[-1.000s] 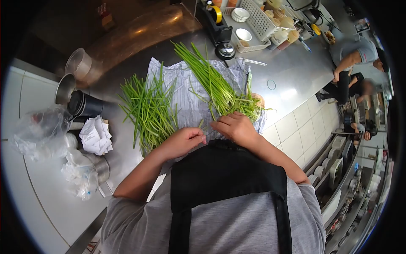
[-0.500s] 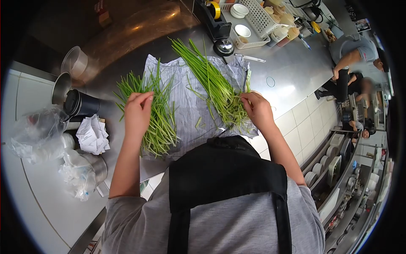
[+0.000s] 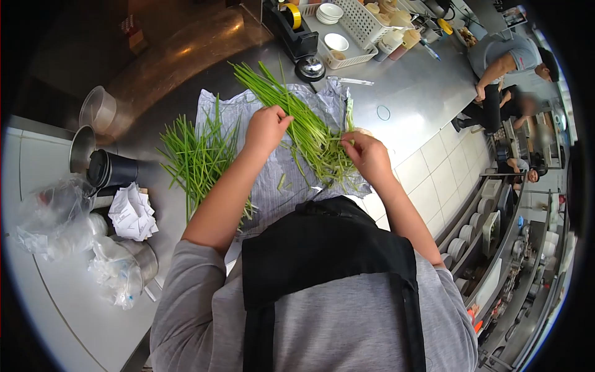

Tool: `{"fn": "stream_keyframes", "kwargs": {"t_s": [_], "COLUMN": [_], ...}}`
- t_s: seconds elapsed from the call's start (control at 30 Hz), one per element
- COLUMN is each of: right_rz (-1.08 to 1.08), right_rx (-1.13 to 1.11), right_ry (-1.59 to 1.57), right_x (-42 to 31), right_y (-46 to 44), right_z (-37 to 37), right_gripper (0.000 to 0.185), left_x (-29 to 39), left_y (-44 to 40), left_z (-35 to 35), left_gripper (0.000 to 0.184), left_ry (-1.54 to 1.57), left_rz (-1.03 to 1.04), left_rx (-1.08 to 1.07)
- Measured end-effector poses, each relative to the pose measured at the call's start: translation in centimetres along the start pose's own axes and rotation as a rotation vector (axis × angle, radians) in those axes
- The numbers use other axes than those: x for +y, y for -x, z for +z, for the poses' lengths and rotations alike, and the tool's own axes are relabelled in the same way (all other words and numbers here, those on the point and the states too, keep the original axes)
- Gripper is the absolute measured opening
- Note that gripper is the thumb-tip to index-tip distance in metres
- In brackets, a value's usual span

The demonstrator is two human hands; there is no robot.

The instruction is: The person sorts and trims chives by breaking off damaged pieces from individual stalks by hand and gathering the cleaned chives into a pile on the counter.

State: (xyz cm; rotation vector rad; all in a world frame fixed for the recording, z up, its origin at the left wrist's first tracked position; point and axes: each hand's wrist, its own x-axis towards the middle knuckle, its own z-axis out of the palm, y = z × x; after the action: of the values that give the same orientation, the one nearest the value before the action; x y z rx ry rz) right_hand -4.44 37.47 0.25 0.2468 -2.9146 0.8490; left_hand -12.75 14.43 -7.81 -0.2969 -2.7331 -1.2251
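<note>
Long thin green chives lie in two piles on crumpled grey-white paper [image 3: 263,177]. My left hand [image 3: 268,128] is at the left edge of the right pile of chives [image 3: 297,111], fingers curled and fingertips against the stalks. My right hand [image 3: 367,152] is at the lower, pale end of the same pile, thumb and fingers pinched at the stalks. How many stalks each hand grips is hidden. Under my left forearm lies the left pile of chives [image 3: 198,155], partly covered by the arm. Loose pale scraps lie near the right pile's ends.
A tape dispenser [image 3: 300,40], a call bell [image 3: 310,67] and a white basket [image 3: 347,57] with small bowls stand at the back. On the left are a dark cup [image 3: 114,168], paper slips [image 3: 132,214] and plastic bags [image 3: 56,214]. A co-worker [image 3: 505,59] stands at the right.
My left hand has moved right, from the left pile over to the right pile. My right hand stays at the pale ends, slightly shifted. The whole view has moved a little.
</note>
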Motion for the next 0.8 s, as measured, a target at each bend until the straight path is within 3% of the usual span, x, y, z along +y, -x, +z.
{"fn": "stream_keyframes", "kwargs": {"t_s": [0.03,0.07,0.23,0.3,0.33,0.57,0.63,0.77,0.8], "right_rz": [0.043,-0.05,0.009,0.087,0.092,0.032,0.164,0.229,0.302], "right_rx": [-0.061,-0.044,-0.058,-0.055,-0.054,-0.077,-0.198,-0.229,-0.23], "right_ry": [-0.014,-0.014,-0.158,-0.382,-0.386,-0.417,-0.514,-0.661,-0.821], "right_x": [-0.2,0.0,0.6,0.7,0.3,-3.3,-3.1,-2.5,-2.2], "right_y": [0.3,0.5,1.7,1.7,1.5,-1.2,-1.4,-1.4,-1.4], "right_z": [-0.1,-0.2,0.3,1.2,1.6,3.8,4.2,4.1,4.1], "right_gripper": [0.014,0.013,0.013,0.015,0.015,0.016,0.015,0.013,0.013], "left_x": [-0.1,-0.4,-0.9,-0.4,0.4,4.2,4.5,4.3,4.2], "left_y": [-0.5,-0.7,-0.3,0.6,1.1,3.5,3.7,3.9,3.9], "left_z": [1.0,1.6,1.2,0.1,-0.6,-2.3,-2.3,-2.3,-2.2], "left_gripper": [0.024,0.03,0.024,0.018,0.016,0.015,0.015,0.015,0.014], "left_ry": [-0.015,0.003,0.266,0.837,0.919,1.075,1.017,0.992,0.965], "left_rz": [-0.098,-0.138,-0.252,-0.54,-0.605,-0.635,-0.563,-0.489,-0.473], "left_rx": [-0.066,-0.09,-0.123,-0.288,-0.324,-0.352,-0.352,-0.331,-0.338]}}
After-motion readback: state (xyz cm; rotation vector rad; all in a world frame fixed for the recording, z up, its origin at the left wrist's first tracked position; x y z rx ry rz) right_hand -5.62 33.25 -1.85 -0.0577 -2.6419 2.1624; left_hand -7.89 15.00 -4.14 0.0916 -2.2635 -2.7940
